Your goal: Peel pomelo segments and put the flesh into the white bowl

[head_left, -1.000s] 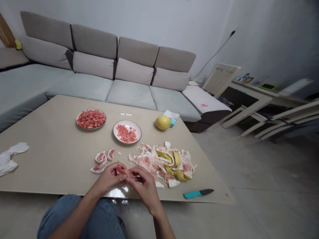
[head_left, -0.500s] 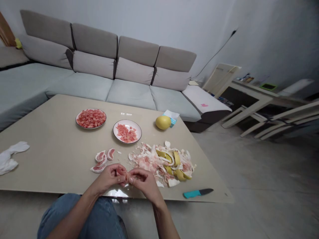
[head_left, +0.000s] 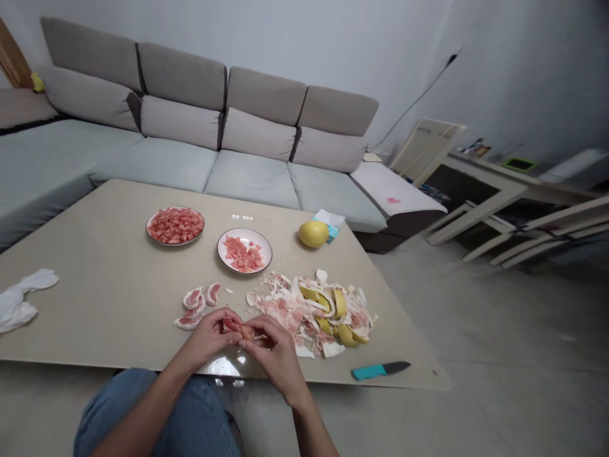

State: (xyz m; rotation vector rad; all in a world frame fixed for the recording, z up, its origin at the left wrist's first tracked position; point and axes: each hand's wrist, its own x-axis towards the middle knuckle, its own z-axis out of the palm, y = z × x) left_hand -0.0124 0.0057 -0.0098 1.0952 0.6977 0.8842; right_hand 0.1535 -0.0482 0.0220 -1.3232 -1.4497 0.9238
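Observation:
Between my two hands, just above the table's near edge, is a pink pomelo segment (head_left: 232,325). My left hand (head_left: 212,336) grips it from the left, fingers curled round it. My right hand (head_left: 272,346) pinches its right end, thumb and fingertips together. Beyond my left hand lie several pomelo segments (head_left: 194,304) still in white membrane. A white plate (head_left: 259,239) with some loose pink pulp stands farther off, and left of it a second plate (head_left: 149,233) heaped with pulp. Right of my right hand spreads a pile of peel and membrane (head_left: 309,311).
A knife (head_left: 380,370) with a turquoise handle lies near the table's front right edge. A whole yellow pomelo (head_left: 314,234) sits by a tissue pack (head_left: 333,223). At far left is a crumpled white cloth or tissue (head_left: 19,301). A grey sofa (head_left: 252,171) stands behind the table (head_left: 104,266).
My right hand's fingers have shifted slightly on the segment, and its wrist is a little higher. The view has moved slightly; things on the table lie as before.

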